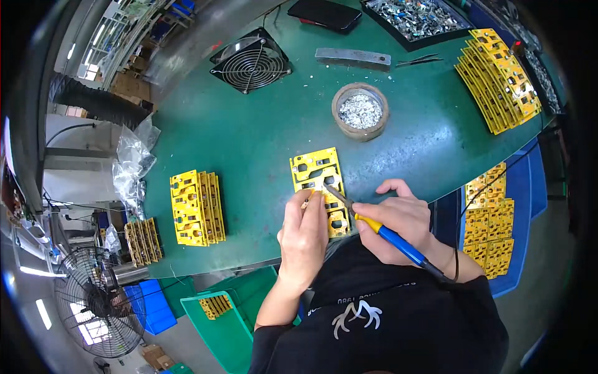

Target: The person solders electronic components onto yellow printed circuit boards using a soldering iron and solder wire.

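A yellow circuit board panel (313,163) with cut-out holes lies on the green table, close in front of me. My right hand (398,227) grips a soldering iron (395,240) with a blue and yellow handle. The iron's tip touches or hovers just above the middle of the panel. My left hand (303,227) rests over the panel's left edge, its thumb and fingers pinched together near the iron's tip. What that pinch holds is too small to make out. Beyond the panel stands a round brown pot (337,118) filled with silvery bits.
Yellow panels stand in a stack (190,209) at the left and another stack (498,81) at the far right. A square fan (252,65), metal bar (352,58), tweezers (420,60), phone (324,14) and parts tray (408,43) lie farther back. A blue bin (520,249) holds more panels.
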Demonstrator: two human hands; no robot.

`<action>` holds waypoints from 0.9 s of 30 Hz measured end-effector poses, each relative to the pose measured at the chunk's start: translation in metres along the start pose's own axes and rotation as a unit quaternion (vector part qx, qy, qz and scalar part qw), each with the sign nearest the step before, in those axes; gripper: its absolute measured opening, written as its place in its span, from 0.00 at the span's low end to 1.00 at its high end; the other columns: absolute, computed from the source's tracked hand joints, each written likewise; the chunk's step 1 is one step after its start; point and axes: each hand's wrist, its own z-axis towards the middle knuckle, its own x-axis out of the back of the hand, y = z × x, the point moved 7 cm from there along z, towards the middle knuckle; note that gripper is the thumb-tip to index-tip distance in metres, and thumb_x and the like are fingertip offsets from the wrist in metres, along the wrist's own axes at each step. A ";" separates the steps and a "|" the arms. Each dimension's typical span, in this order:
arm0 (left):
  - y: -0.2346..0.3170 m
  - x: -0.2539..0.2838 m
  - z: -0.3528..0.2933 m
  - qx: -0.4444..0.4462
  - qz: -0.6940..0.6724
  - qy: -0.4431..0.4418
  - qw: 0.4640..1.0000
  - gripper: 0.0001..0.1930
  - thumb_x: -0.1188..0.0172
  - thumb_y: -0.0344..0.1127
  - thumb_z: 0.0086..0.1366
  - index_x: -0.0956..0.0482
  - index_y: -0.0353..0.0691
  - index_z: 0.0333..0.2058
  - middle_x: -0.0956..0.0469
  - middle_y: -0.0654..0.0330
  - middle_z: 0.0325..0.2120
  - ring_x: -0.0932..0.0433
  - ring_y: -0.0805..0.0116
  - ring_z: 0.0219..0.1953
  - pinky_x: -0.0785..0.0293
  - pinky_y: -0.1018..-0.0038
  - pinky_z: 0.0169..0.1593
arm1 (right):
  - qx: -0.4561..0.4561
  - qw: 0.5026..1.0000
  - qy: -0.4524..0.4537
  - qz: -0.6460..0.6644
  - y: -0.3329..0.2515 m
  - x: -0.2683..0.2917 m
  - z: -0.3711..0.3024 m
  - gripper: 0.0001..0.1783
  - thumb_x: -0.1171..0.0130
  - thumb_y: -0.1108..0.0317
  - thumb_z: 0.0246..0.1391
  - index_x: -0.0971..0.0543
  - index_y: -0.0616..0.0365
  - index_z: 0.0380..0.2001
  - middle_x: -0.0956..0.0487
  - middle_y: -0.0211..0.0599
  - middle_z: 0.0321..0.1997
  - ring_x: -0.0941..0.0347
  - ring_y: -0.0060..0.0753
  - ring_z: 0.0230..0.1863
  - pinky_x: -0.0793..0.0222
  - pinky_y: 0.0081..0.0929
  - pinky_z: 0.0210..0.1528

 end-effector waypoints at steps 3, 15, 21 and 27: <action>0.001 0.002 0.001 -0.001 -0.002 0.001 1.000 0.08 0.31 0.22 0.67 0.14 0.31 0.45 0.18 0.52 0.45 0.13 0.60 0.34 0.17 0.67 0.34 | 0.001 1.000 -0.004 -0.001 0.000 -0.001 0.000 0.18 0.25 0.76 0.43 0.12 0.59 0.41 0.17 0.31 0.25 0.22 0.31 0.21 0.23 0.39 0.47; -0.001 0.000 0.002 0.037 0.031 -0.067 0.997 0.15 0.34 0.23 0.70 0.16 0.37 0.54 0.23 0.50 0.51 0.14 0.57 0.34 0.18 0.63 0.32 | 0.008 1.000 -0.008 -0.005 -0.004 -0.003 0.000 0.17 0.25 0.75 0.43 0.11 0.57 0.41 0.19 0.28 0.24 0.22 0.29 0.23 0.24 0.40 0.49; -0.001 0.001 -0.002 0.051 0.053 -0.175 0.982 0.25 0.38 0.19 0.67 0.23 0.35 0.63 0.28 0.44 0.56 0.14 0.44 0.39 0.15 0.56 0.37 | 0.019 1.000 -0.005 -0.010 -0.006 -0.003 -0.002 0.17 0.25 0.75 0.43 0.11 0.57 0.41 0.20 0.28 0.23 0.22 0.28 0.23 0.23 0.41 0.48; 0.000 -0.003 -0.006 0.054 0.050 -0.213 0.974 0.32 0.42 0.15 0.62 0.29 0.32 0.67 0.32 0.38 0.59 0.15 0.37 0.42 0.15 0.53 0.43 | 0.020 1.000 -0.002 -0.008 -0.010 -0.003 -0.002 0.17 0.25 0.76 0.42 0.11 0.58 0.41 0.20 0.27 0.23 0.22 0.28 0.23 0.23 0.40 0.47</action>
